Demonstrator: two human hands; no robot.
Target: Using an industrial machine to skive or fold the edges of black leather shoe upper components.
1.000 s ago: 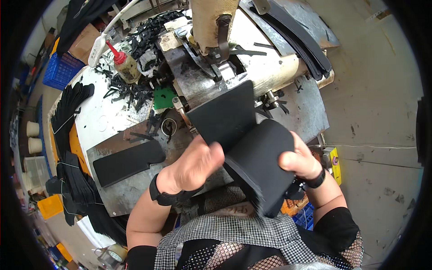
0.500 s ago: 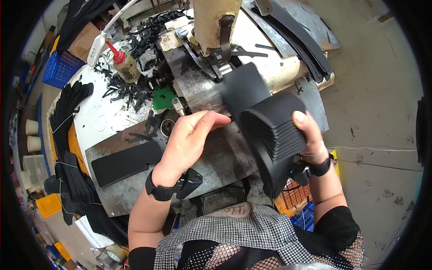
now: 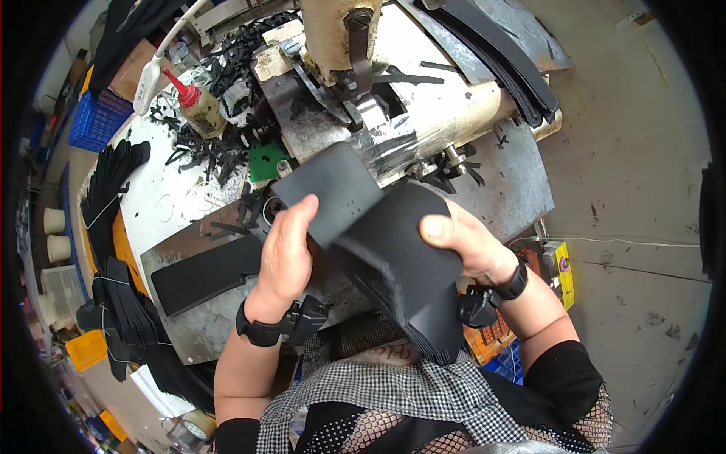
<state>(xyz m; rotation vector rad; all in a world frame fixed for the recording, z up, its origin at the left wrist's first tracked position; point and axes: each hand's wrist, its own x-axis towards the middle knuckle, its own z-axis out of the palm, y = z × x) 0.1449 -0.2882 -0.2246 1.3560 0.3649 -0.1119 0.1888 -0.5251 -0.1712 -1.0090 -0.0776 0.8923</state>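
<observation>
A thick stack of black flexible strips (image 3: 404, 238) bends over in front of me, its lower ends hanging toward my apron. My right hand (image 3: 473, 246) is closed around the right side of the stack, thumb on top. At the stack's upper left, one flat rounded end (image 3: 333, 189) of a black strip sticks out with small marks on it. My left hand (image 3: 286, 261) grips that end's left edge with the thumb on top; its other fingers are mostly hidden underneath. Beside my left wrist, a flat black piece (image 3: 204, 278) lies on the metal worktop (image 3: 181, 329).
Beyond my hands stands a cream-coloured machine (image 3: 329, 38) with a metal lever. Black trimmings (image 3: 227, 72) litter the table around a red-nozzled bottle (image 3: 200, 110). Tied black bundles (image 3: 125, 303) hang along the left edge. Curved black strips (image 3: 495, 64) lie at the far right.
The stack has swung left and turned, so its broad face shows rather than its layered edges. My left hand, apart from the stack before, now grips the protruding strip end.
</observation>
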